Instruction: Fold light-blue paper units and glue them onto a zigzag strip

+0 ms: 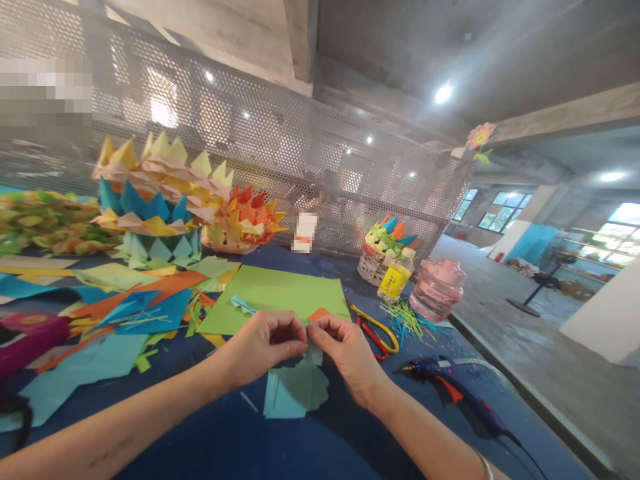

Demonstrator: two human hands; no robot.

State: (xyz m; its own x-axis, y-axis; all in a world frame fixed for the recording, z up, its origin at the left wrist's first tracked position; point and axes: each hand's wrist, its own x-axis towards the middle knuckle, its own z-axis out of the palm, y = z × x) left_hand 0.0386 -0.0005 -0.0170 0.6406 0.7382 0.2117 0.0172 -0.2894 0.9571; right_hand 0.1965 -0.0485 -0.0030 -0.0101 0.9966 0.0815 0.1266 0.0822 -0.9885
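Observation:
My left hand (pixel 273 340) and my right hand (pixel 345 350) meet fingertip to fingertip above the table. Both are closed in a pinch on a small piece of light blue paper (pixel 315 355), mostly hidden by my fingers. Just below lies a stack of light blue paper squares (pixel 293 393), partly in shadow. Behind my hands a green sheet (pixel 280 287) lies flat, with a small folded blue paper strip (pixel 243 305) and an orange paper piece (pixel 319 313) on it. To the right of my right hand rest scissors (pixel 385 331) with red and yellow handles.
A blue glue gun (pixel 450 373) and its cord lie right, near the table edge. Behind it stand a pink bottle (pixel 437 290), a yellow-labelled bottle (pixel 395 283) and paper shreds (pixel 410 321). Folded-paper baskets (pixel 163 247), paper scraps (pixel 165 310) and a magenta tool (pixel 35 340) occupy the left.

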